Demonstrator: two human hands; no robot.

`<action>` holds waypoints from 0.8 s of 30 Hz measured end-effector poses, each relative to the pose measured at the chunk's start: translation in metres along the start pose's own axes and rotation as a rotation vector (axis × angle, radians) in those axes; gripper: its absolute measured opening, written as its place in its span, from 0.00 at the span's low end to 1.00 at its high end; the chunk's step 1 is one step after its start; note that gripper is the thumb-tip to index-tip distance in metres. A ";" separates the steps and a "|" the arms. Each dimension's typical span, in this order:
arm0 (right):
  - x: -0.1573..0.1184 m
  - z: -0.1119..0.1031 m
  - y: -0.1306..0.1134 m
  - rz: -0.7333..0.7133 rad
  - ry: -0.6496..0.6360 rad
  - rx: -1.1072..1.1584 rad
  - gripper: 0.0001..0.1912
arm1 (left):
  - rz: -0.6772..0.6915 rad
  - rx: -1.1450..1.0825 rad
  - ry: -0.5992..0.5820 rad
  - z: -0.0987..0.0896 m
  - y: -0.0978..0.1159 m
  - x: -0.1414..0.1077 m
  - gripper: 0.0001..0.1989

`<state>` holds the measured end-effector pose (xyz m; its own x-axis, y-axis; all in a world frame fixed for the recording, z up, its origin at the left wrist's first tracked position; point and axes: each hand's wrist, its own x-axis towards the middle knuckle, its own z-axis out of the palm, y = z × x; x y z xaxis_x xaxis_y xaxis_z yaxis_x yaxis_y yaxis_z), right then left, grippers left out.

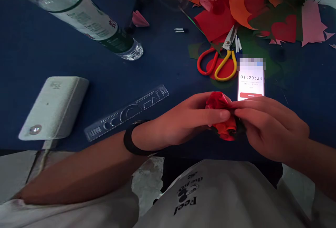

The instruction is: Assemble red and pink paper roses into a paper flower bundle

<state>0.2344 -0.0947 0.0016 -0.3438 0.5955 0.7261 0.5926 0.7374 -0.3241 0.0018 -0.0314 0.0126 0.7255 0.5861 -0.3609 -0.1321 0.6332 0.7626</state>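
Observation:
A crumpled red paper flower (226, 128) with a darker part on its right side is held close to the table's front edge. My left hand (191, 118) is closed around the flower's left side, with the thumb lying across it. The fingertips of my right hand (275, 126) pinch the flower's right edge. Just beyond my right fingers lies a lit phone (251, 81) showing a timer. Scissors (228, 44) with one red and one yellow handle rest behind the flower, blades pointing away.
On the blue table (157, 67) are a clear stencil ruler (127, 112), a white power bank (52, 107) with a cable, and a tilted water bottle (89, 20). A pink folded paper (140, 19) lies behind. Coloured paper scraps (215, 23) fill the back right.

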 end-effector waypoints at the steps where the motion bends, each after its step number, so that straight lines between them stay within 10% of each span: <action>1: 0.000 -0.001 -0.001 0.018 -0.021 -0.005 0.13 | -0.002 -0.010 -0.001 -0.001 0.000 0.000 0.19; 12: 0.003 0.001 0.011 -0.063 0.015 0.004 0.12 | 0.124 -0.076 0.140 -0.003 -0.017 0.001 0.23; 24: -0.001 -0.001 0.000 -0.056 -0.113 -0.034 0.09 | 0.225 0.066 0.034 -0.004 -0.015 -0.007 0.18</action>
<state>0.2354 -0.0954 0.0016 -0.4559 0.5873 0.6688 0.5939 0.7603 -0.2629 -0.0038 -0.0427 0.0013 0.6596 0.7260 -0.1947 -0.2427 0.4509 0.8589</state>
